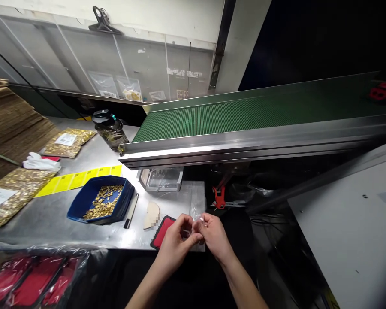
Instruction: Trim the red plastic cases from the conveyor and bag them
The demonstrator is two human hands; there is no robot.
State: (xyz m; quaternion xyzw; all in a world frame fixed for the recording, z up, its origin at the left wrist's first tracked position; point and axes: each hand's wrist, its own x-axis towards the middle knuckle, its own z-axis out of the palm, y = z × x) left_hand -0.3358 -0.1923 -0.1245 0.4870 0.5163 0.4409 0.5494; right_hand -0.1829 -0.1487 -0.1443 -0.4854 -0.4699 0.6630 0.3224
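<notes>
the left hand (176, 237) and right hand (216, 238) meet over the near corner of the metal worktop (125, 238), each grip pinched on a crumpled clear plastic piece (197, 224) between them. thin and slick-looking, it could tear if tugged hard, or drop past the edge if pinched loosely. a red case (162, 231) with black trim lies partly behind the left hand; beyond, a smooth, angular blue bin (75, 208) holds blocky gold pieces (106, 199), then a green ribbed conveyor belt (206, 118).
</notes>
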